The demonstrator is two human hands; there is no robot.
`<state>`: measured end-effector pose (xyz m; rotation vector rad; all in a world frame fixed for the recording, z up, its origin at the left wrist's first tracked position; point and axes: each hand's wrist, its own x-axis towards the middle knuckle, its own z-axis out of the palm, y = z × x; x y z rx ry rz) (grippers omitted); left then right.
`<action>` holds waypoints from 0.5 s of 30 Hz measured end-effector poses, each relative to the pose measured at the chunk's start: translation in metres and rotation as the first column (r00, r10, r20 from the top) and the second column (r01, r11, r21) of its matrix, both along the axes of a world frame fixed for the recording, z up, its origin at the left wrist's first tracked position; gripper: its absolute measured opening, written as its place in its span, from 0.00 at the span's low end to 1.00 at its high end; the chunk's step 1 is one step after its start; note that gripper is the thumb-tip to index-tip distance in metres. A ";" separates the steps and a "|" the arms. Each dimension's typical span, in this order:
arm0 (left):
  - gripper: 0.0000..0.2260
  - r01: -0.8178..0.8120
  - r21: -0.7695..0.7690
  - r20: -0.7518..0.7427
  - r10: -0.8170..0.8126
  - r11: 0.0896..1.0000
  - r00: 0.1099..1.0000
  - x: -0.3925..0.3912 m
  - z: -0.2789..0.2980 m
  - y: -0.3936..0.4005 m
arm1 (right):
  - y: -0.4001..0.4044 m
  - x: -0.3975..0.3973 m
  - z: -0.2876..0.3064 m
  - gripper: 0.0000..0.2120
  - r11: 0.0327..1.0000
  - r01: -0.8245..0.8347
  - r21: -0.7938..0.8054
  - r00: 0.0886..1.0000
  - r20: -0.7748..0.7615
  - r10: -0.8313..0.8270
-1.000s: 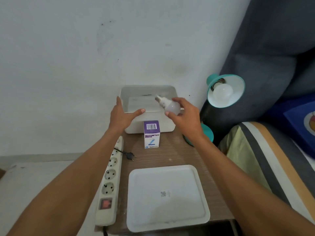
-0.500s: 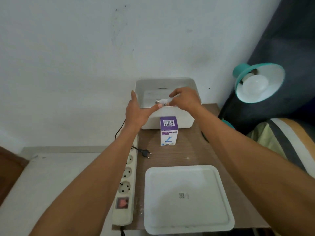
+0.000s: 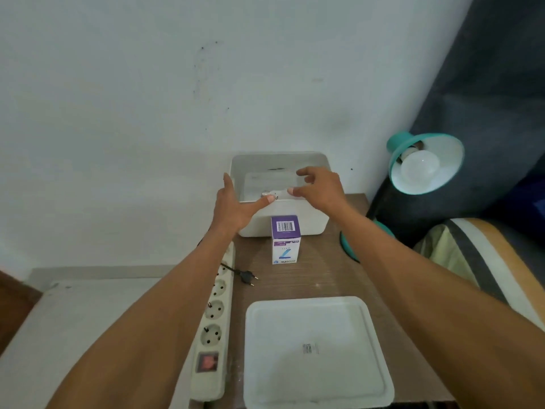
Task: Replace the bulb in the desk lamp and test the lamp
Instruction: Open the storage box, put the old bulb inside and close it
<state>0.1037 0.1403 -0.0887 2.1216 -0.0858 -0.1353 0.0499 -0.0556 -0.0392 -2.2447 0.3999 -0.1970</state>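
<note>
The right hand has released the bulb into the bin beneath its spread fingers. The left hand braces the rim, fingers straight. Testing the lamp likely comes next.

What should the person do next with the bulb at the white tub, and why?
Probably loosen the right hand's grip and leave the white screw-base bulb lying in the white plastic tub: the teal desk lamp already holds another bulb, and a black plug lies unplugged beside the white power strip, so testing seems next.
</note>
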 end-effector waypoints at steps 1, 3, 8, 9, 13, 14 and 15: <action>0.63 -0.008 0.011 -0.002 0.008 1.000 1.000 -0.004 0.002 0.001 | -0.002 -0.009 0.000 0.27 1.000 0.015 0.011 0.999 0.039 -0.015; 0.63 -0.034 0.029 0.030 0.033 0.999 0.999 -0.017 0.003 0.004 | -0.006 -0.029 0.000 0.25 0.999 0.044 0.011 0.992 0.119 -0.045; 0.58 -0.070 -0.006 0.104 0.070 0.998 0.992 -0.082 -0.006 0.018 | -0.005 -0.103 -0.016 0.23 0.994 0.109 -0.004 0.970 0.220 -0.106; 0.55 -0.051 -0.021 0.112 0.053 0.998 0.992 -0.099 -0.008 0.021 | -0.004 -0.117 -0.022 0.24 0.992 0.123 -0.032 0.973 0.199 -0.114; 0.40 0.099 -0.085 0.015 -0.099 0.991 0.995 -0.165 -0.031 0.031 | 0.004 -0.179 -0.051 0.27 0.980 0.145 -0.135 0.989 0.022 -0.143; 0.35 0.128 -0.079 -0.029 -0.130 0.989 0.991 -0.180 -0.039 0.034 | 0.008 -0.196 -0.059 0.28 0.982 0.137 -0.129 0.989 -0.032 -0.143; 0.34 0.130 -0.069 -0.065 -0.135 0.989 0.989 -0.195 -0.047 0.037 | 0.011 -0.213 -0.069 0.29 0.984 0.133 -0.115 0.987 -0.071 -0.142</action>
